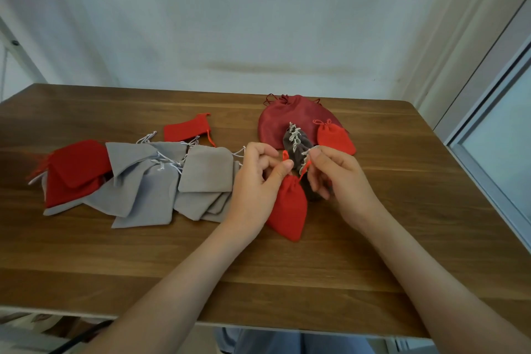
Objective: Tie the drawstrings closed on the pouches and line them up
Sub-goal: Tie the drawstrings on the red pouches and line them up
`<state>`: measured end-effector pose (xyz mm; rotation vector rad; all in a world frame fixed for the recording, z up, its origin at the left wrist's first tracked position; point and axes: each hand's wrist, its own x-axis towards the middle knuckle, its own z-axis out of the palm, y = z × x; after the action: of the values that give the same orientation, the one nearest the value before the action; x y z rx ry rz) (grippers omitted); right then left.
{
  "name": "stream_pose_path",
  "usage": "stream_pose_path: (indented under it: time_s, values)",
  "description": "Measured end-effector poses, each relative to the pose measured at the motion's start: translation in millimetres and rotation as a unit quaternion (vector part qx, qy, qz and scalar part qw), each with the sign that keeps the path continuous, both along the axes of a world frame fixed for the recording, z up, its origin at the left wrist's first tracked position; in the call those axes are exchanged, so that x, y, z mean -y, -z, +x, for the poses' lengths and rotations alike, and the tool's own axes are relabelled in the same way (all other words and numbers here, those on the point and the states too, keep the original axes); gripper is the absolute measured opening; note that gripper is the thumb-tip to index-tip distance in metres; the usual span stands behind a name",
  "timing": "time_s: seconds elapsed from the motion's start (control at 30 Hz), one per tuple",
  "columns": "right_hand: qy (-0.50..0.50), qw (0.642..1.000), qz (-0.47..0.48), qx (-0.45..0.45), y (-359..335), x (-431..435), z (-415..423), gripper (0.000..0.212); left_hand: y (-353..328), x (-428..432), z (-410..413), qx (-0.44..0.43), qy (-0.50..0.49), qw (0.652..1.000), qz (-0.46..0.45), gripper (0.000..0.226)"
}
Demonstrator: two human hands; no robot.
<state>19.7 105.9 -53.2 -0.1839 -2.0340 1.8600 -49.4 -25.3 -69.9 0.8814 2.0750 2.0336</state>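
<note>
A small red pouch point(288, 207) hangs between my hands just above the wooden table point(258, 273), its neck gathered. My left hand point(255, 178) pinches a red loop of its drawstring point(285, 156). My right hand point(339, 178) pinches the other red cord near the neck. Behind my hands, several tied grey pouches point(296, 144) lie in a row, and a tied red pouch point(334, 136) rests to their right. To the left lies a loose pile of flat grey pouches point(178, 181) and red pouches point(76, 169), and a single red pouch point(188, 129) lies farther back.
A large dark red drawstring bag point(275, 121) lies at the back, under the tied pouches. The table's right edge runs beside a window frame point(488, 152). A pale wall stands behind the table.
</note>
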Motion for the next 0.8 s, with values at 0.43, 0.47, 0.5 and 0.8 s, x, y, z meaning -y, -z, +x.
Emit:
stream_pose_path:
  time_s: [0.43, 0.47, 0.5, 0.8]
  values:
    - [0.022, 0.973, 0.224, -0.056, 15, 14, -1, 0.023, 2, 0, -5, -0.006, -0.019, 0.999, -0.038, 0.023]
    - [0.034, 0.967, 0.246, -0.063, 16, 14, 0, 0.024, 3, 0, -5, -0.012, -0.017, 0.999, -0.044, 0.022]
    - [0.040, 0.962, 0.262, -0.067, 17, 13, 0, 0.025, 3, 0, -5, -0.017, -0.015, 0.999, -0.048, 0.022]
    - [0.050, 0.950, 0.299, -0.067, 16, 10, 1, 0.035, -1, 3, 1, -0.096, 0.020, 0.991, -0.094, 0.010]
